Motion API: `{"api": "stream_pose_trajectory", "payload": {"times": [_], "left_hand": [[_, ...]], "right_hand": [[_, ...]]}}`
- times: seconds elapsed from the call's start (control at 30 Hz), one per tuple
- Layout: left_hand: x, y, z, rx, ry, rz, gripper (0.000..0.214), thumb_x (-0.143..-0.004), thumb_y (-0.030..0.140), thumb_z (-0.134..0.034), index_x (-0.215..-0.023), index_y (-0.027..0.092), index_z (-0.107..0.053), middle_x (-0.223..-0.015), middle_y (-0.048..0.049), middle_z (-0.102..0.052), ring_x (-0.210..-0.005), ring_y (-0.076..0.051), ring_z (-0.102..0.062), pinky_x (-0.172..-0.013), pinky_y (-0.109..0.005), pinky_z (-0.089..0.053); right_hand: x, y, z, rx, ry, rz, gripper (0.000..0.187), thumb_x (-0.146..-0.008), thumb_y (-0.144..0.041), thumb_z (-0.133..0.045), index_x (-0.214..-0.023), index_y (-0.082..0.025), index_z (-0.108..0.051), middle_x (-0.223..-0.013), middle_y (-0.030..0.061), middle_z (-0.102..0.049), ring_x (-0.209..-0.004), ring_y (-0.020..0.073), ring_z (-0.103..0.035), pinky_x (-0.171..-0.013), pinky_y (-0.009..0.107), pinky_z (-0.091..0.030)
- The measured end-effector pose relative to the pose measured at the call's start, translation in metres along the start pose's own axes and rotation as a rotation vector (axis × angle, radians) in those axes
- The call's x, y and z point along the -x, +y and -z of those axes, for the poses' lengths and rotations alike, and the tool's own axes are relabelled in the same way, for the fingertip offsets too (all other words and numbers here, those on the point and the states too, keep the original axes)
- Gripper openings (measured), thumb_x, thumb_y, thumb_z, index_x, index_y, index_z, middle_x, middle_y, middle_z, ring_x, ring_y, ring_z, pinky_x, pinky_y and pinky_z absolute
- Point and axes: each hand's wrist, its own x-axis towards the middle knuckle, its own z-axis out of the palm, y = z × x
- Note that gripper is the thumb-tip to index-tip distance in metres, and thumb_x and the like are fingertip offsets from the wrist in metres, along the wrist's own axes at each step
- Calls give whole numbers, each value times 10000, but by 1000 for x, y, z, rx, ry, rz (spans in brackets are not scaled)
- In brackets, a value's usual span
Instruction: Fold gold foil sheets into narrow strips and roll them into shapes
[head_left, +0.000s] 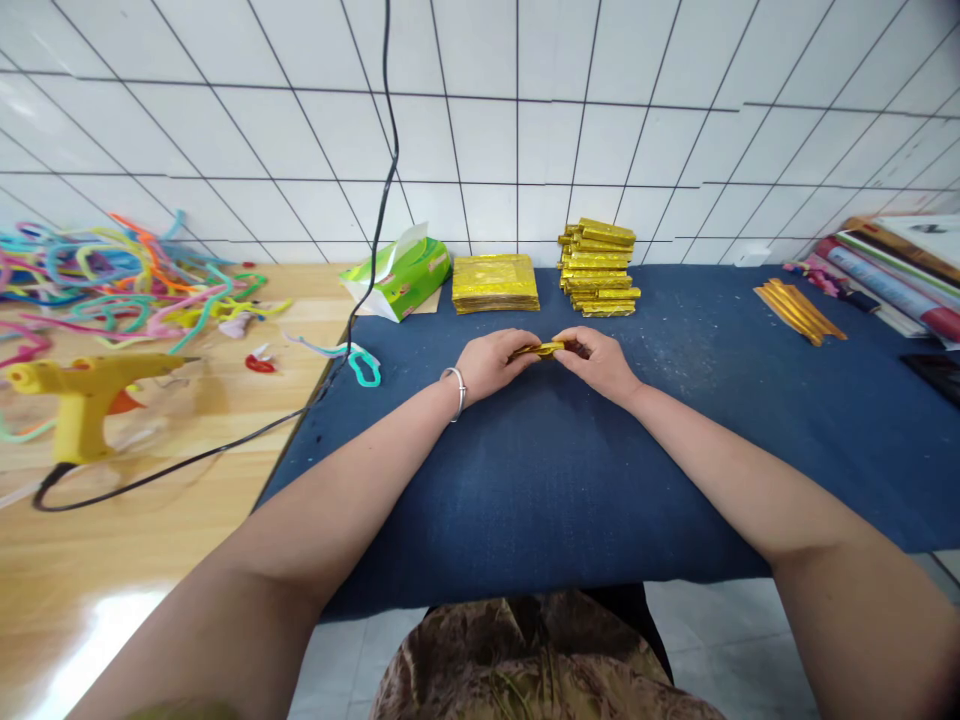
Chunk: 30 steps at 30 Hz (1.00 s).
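Note:
Between my two hands is a small folded piece of gold foil paper [550, 349], held low over the blue cloth [525, 480]. My left hand [491, 362], with a silver bangle at the wrist, pinches its left end. The right end is gripped by the thumb and fingers of my right hand [598, 364]. Just beyond my hands lies a flat stack of gold foil sheets [495, 284]. To its right rises a pile of gold foil strips [598, 268], folded narrow and laid over one another. My fingers hide part of the held piece.
A green tissue pack [409, 275] stands behind my left hand. Far left lie a yellow glue gun [79, 400], its black cable [217, 450] and tangled pipe cleaners [112, 280]. At right are orange-gold strips [801, 312], stacked books [892, 275] and a dark phone-like object [934, 375]. White tiles close off the back.

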Motion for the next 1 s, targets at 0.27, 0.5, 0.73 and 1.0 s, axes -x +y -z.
{"api": "stream_pose_trajectory", "payload": {"times": [0.27,0.5,0.73,1.0], "left_hand": [[0,-22,5,-64,-162,-93,256,-857,358,-579,-1061,210,-625,-1005,-38,-669,-937,-174,-595,-844,-299,-444],[-1,-16,5,-172,-107,-158,255,-892,374,-533,-1066,231,-654,-1066,-41,-675,-958,-183,-584,-846,-331,-386],[-2,-13,3,-256,-82,-209,296,-931,382,-459,-1050,212,-669,-1032,-60,-688,-917,-184,-582,-818,-335,-370],[-3,-11,3,-267,-76,-211,299,-941,366,-438,-1052,211,-668,-1026,-66,-691,-921,-187,-587,-812,-338,-369]], "right_hand": [[0,0,-4,384,-201,228,234,-848,-267,-564,-1068,-221,-626,-1002,52,-659,-934,211,-551,-876,364,-421],[1,-7,-7,482,-174,315,246,-888,-295,-520,-1088,-191,-617,-1025,76,-643,-990,223,-523,-910,366,-396],[-2,-8,-11,538,-138,354,259,-911,-313,-472,-1054,-175,-639,-984,96,-644,-955,232,-512,-878,378,-399],[-2,-9,-10,513,-134,330,290,-934,-321,-416,-1057,-193,-645,-986,93,-653,-934,231,-524,-870,388,-401]]}}
